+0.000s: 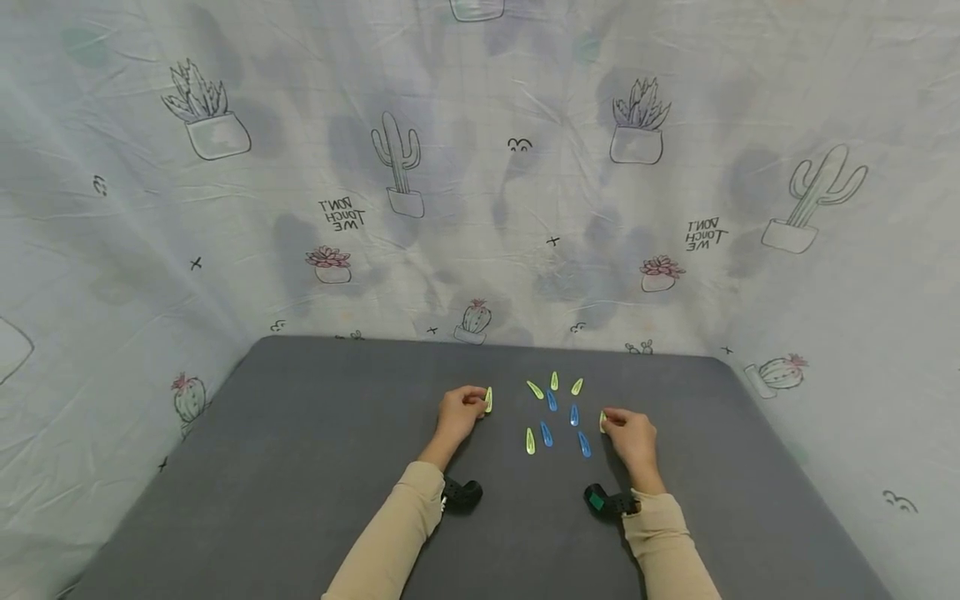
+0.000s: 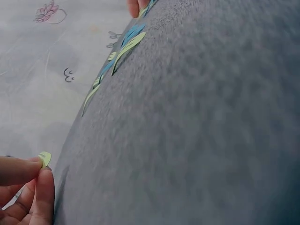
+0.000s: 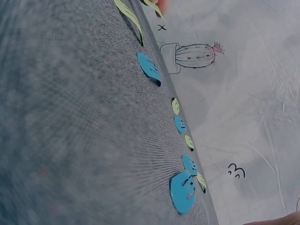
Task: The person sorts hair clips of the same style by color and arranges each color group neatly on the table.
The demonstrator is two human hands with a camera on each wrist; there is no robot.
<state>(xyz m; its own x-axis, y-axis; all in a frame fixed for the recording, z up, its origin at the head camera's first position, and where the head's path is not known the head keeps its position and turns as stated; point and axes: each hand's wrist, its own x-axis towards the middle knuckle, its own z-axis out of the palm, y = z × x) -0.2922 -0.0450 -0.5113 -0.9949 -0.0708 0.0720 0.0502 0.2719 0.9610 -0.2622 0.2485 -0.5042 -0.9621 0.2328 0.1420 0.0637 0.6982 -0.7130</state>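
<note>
My left hand pinches a yellow-green snap hair clip between thumb and fingertips, left of the scattered clips. The left wrist view shows this clip raised off the grey table. On the other side, my right hand pinches a second yellow-green hair clip, partly covered by the fingers. Between the hands lie several blue hair clips and several yellow-green ones. In the right wrist view only a sliver of the right hand appears at the lower corner.
The grey table ends at the back against a pale curtain printed with cacti and potted plants. A black wrist device sits on the left wrist, another with a green patch on the right.
</note>
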